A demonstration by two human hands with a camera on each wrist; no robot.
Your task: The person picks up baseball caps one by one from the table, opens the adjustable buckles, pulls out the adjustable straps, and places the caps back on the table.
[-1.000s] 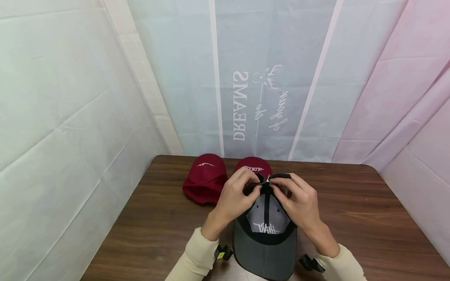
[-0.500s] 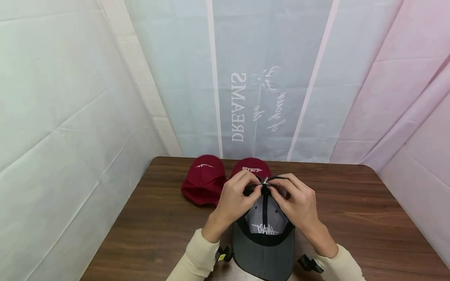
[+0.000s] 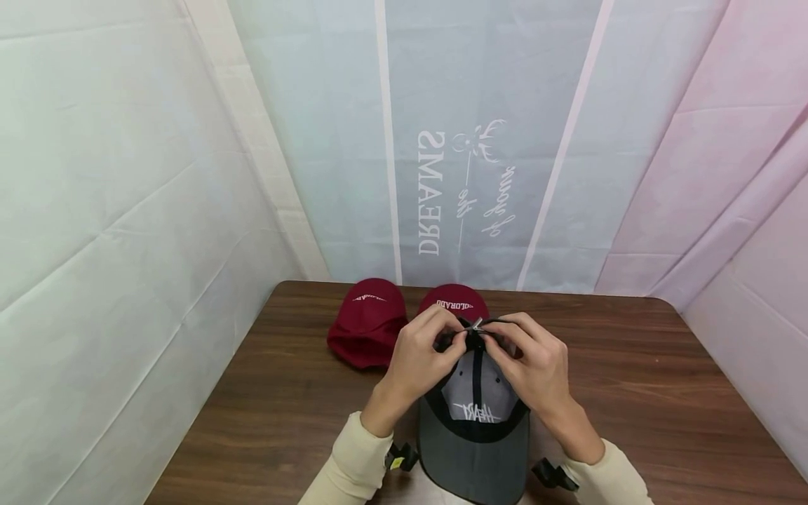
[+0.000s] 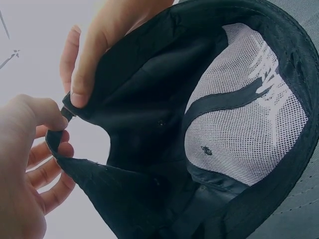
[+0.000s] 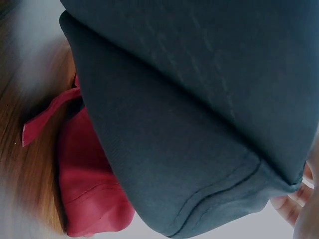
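A dark grey baseball cap (image 3: 475, 466) has its brim toward me and its inside facing up, with white lettering showing through the light mesh lining (image 4: 244, 109). Its back strap (image 4: 54, 142) and small metal buckle (image 3: 477, 324) are at the far end. My left hand (image 3: 424, 354) pinches the strap just left of the buckle, between thumb and fingers. On the other side, my right hand (image 3: 538, 359) pinches the strap close to the buckle. The fingertips nearly meet, and the exact threading is too small to tell. In the right wrist view the cap's outer side (image 5: 164, 114) hides most of the hands.
Two dark red caps with white lettering sit at the back of the wooden table (image 3: 284, 393): one left cap (image 3: 368, 319), and one right cap (image 3: 456, 298) partly behind my hands. Hanging fabric (image 3: 473, 70) stands behind the table and at both sides.
The black strap end by my right fingers, which stuck out to the right, now lies lower and shows less. The metal buckle has tilted slightly. Both hands stay nearly in place.
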